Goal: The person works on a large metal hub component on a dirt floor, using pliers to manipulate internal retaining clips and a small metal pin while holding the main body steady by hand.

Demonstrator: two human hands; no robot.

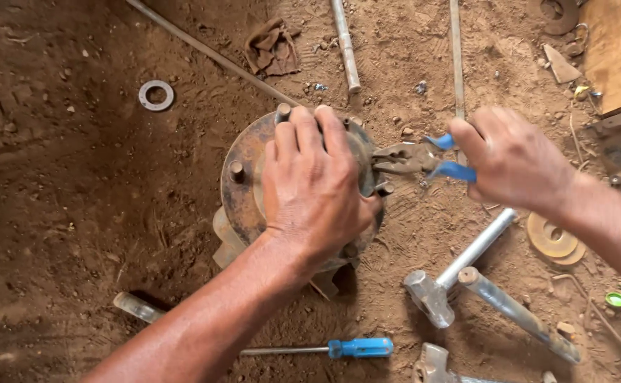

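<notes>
Left hand (314,188) at frame centre, fingers spread flat over rusty wheel hub (246,188) on dirt. Right hand (512,159), fingers clamped on blue-handled pliers (413,157), nose touching the hub's right edge.

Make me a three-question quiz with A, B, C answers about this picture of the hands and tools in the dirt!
1. Where does the screwdriver lie?
A. Beside the flat ring
B. On the ground below the round rusty hub
C. On the wooden board

2. What colour are the pliers' handles?
A. Blue
B. Red
C. Yellow

3. What is the left hand doing?
A. Lifting a hammer
B. Hanging in the air
C. Pressing flat on the hub

Answers:
1 B: the screwdriver lies in the dirt below the hub, near the forearm.
2 A: the pliers in the right hand show blue grips.
3 C: the left hand covers the hub's top, fingers spread over it.
</notes>
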